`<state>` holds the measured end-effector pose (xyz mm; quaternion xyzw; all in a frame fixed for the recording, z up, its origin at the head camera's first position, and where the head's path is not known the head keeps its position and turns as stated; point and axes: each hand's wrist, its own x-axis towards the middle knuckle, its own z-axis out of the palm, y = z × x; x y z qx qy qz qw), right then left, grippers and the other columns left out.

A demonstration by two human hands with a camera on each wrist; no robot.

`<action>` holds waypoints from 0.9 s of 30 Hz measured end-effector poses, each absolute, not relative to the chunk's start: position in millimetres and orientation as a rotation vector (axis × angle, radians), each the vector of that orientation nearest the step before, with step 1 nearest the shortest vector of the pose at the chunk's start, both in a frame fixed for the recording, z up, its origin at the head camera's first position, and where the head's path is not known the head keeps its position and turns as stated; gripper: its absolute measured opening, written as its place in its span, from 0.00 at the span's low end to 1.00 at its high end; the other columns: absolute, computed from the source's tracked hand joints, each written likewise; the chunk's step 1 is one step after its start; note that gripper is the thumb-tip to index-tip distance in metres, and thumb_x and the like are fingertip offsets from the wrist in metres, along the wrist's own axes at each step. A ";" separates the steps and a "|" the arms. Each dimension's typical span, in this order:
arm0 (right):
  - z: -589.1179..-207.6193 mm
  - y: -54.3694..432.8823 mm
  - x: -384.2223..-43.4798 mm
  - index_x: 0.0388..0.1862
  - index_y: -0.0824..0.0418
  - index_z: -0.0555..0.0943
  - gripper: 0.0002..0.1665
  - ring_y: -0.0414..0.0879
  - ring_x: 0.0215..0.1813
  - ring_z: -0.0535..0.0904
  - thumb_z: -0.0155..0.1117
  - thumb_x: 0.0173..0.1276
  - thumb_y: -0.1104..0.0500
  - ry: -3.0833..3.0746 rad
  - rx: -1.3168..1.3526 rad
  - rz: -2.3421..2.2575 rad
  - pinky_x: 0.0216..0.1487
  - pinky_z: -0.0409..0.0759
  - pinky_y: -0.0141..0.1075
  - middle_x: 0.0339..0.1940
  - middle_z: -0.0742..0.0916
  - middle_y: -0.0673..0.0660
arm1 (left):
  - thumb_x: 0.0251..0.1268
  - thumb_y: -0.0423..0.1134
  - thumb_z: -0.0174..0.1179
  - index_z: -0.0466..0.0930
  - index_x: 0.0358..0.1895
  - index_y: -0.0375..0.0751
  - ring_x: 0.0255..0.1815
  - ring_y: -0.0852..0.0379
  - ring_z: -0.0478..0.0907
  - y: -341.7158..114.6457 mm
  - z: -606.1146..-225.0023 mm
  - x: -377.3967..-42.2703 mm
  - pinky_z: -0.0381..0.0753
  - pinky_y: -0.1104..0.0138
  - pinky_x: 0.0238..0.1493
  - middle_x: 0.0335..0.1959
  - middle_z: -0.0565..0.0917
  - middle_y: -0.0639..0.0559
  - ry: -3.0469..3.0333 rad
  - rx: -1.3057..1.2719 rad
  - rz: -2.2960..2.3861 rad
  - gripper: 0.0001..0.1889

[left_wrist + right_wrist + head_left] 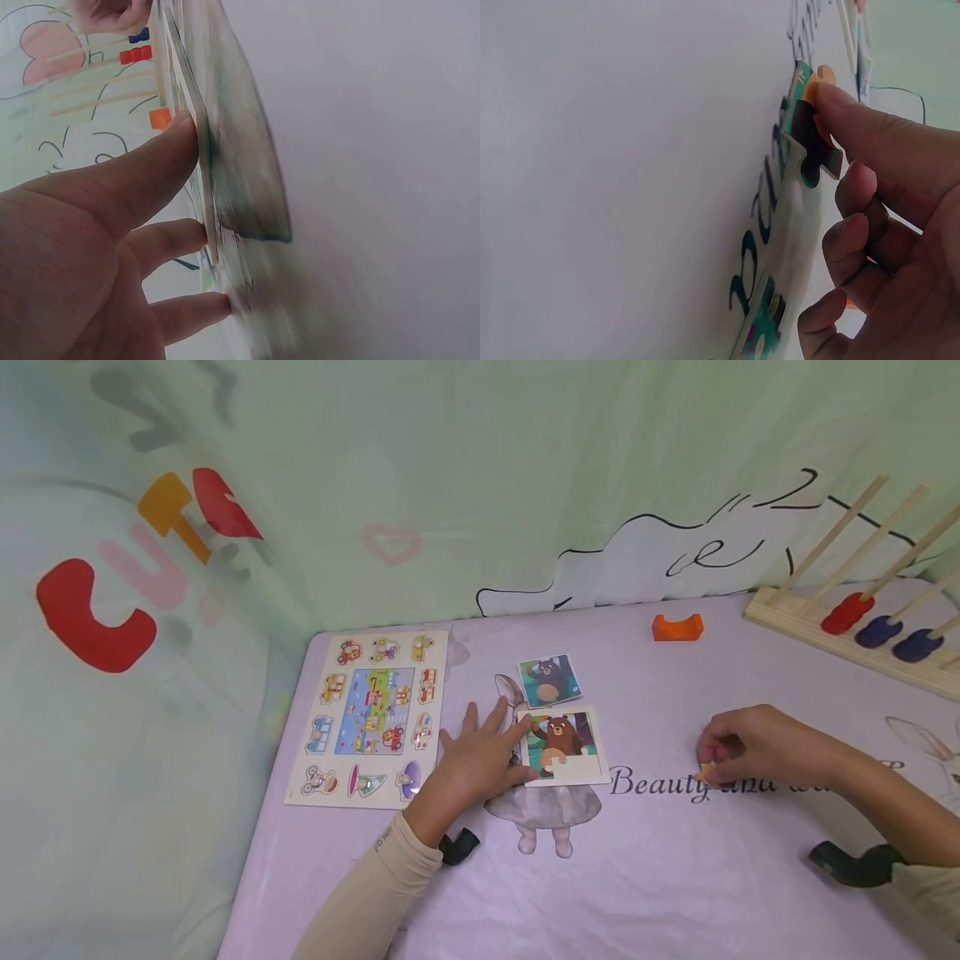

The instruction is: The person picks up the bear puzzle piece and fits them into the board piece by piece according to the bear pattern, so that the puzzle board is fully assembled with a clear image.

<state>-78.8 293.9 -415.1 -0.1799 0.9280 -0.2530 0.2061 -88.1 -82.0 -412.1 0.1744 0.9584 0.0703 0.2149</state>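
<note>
A small bear puzzle board (579, 770) lies in the middle of the table, its lower part bare and pale. My left hand (480, 760) rests at its left side with fingers spread, and in the left wrist view the thumb touches the board's edge (205, 150). To the right, my right hand (757, 747) pinches a jigsaw piece (804, 120) between thumb and fingers, low over the printed lettering. Another jigsaw piece (759, 326) lies on the cloth, seen in the right wrist view. A bear picture card (550, 681) sits just behind the board.
A vehicle peg puzzle (300, 789) lies at the left. Toward the back stands an orange block (677, 627), with a wooden bead frame (847, 643) at the back right. Curtains with printed letters hang behind the table.
</note>
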 end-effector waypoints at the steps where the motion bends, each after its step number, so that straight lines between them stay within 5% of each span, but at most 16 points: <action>1: -414.8 293.4 -78.8 0.30 0.46 0.82 0.14 0.34 0.30 0.71 0.82 0.53 0.47 2.590 -0.506 -0.706 0.30 0.70 0.30 0.24 0.77 0.43 | 0.66 0.65 0.61 0.59 0.80 0.65 0.84 0.30 0.43 -82.0 -412.7 -88.3 0.59 0.24 0.65 0.86 0.48 0.50 2.658 0.484 0.193 0.40; 27: -399.4 256.2 -93.2 0.39 0.51 0.79 0.09 0.41 0.33 0.81 0.71 0.68 0.52 2.373 -0.545 -0.905 0.32 0.78 0.30 0.30 0.84 0.47 | 0.66 0.65 0.62 0.58 0.80 0.65 0.84 0.31 0.43 -81.7 -411.9 -87.9 0.57 0.24 0.66 0.86 0.48 0.50 2.657 0.480 0.197 0.41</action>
